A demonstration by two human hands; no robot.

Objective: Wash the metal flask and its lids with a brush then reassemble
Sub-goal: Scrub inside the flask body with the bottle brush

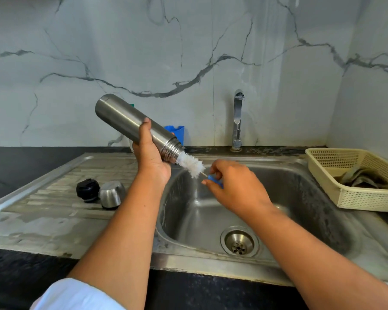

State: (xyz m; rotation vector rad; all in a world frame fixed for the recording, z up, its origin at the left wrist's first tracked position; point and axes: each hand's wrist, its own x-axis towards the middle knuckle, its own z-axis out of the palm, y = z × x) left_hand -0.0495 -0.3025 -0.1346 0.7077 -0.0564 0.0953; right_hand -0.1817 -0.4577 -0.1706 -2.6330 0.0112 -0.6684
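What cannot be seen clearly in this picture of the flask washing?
- Head view: the inside of the flask is hidden by its own steel wall.
- Head view: the tip of the brush is inside the flask's mouth.
- Head view: the right hand covers most of the brush's blue handle.
- Head view: the blue container is partly behind the flask.

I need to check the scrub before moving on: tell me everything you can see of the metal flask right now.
The metal flask is a tall brushed-steel cylinder with a seam ring near its base and bare screw threads at the neck; no lid is on it. It is held in the air, tilted, base up and left, mouth down toward the sink. The left hand grips it near the neck. The white bristles of the brush stick out of its mouth, partly inside.
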